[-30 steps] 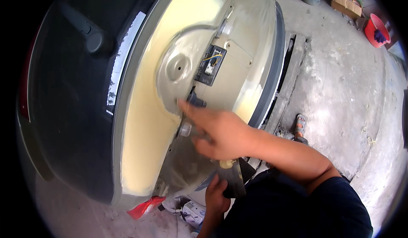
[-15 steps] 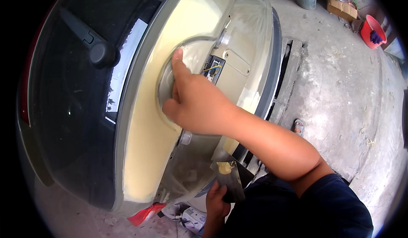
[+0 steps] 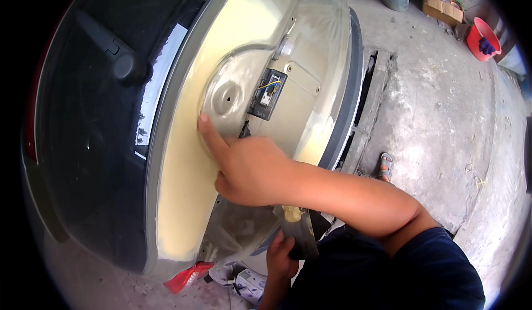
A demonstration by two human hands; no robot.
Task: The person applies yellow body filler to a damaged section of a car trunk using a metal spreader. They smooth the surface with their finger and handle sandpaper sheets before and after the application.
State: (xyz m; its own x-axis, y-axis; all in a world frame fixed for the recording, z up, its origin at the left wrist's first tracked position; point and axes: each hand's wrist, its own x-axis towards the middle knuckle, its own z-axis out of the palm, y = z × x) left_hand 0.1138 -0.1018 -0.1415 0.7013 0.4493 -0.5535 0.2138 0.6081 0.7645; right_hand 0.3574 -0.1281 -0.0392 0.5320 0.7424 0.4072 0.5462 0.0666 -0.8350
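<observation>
My right hand (image 3: 252, 168) reaches over a car's tailgate (image 3: 183, 199) coated with pale yellow filler. Its index finger is stretched out, and the tip touches the rim of a round metal recess (image 3: 226, 96) at the lower left. The other fingers are curled, with nothing seen in them. Low in front of my body, my left hand (image 3: 281, 257) is closed on a dark flat putty board (image 3: 302, 238). A lump of yellowish putty (image 3: 292, 214) sits on the board's upper end, partly covered by my right forearm.
An exposed socket with wires (image 3: 267, 95) lies right of the recess. The rear window with its wiper (image 3: 126, 66) fills the left side. A red light piece (image 3: 187, 277) shows below. On the concrete floor stand a grey bucket (image 3: 394, 0), a cardboard box (image 3: 442, 11) and a red basin (image 3: 477, 44).
My right hand has slid from the recess's upper rim down to its lower left rim, uncovering the recess and the wired socket. My left hand still holds the board in nearly the same place.
</observation>
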